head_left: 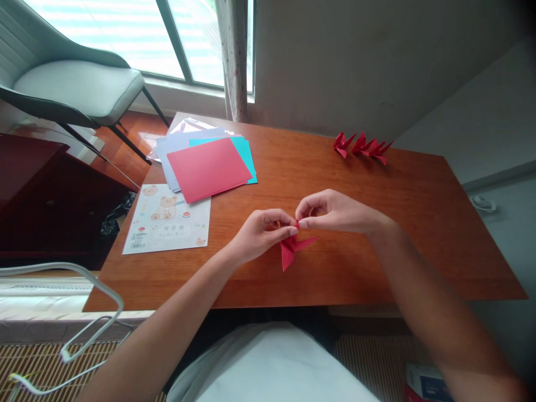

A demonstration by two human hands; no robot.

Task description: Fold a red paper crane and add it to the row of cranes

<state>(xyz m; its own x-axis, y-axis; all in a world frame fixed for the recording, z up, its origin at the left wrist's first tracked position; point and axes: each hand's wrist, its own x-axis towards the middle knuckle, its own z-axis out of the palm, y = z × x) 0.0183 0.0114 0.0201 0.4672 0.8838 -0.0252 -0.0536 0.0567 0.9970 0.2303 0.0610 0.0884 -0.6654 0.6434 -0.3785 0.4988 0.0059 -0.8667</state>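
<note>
A red origami crane (288,252) is held up above the front middle of the wooden table (268,285). My left hand (268,229) pinches its upper part between thumb and fingers. From the other side, my right hand (326,211) is closed with thumb and fingertips on a small tip of the same folded paper. Two pointed ends stick out below the fingers, one downward and one to the right. The part between the fingertips is mostly hidden. Several finished red paper cranes (363,146) stand in a row at the back right of the table.
Red paper sheets (209,167) lie over turquoise (247,159) and pale lilac sheets (170,167) at the back left. A bear-print notepad cover (167,223) lies in front of them. A grey chair (79,89) stands beyond the left edge; white hangers (96,285) are at the lower left.
</note>
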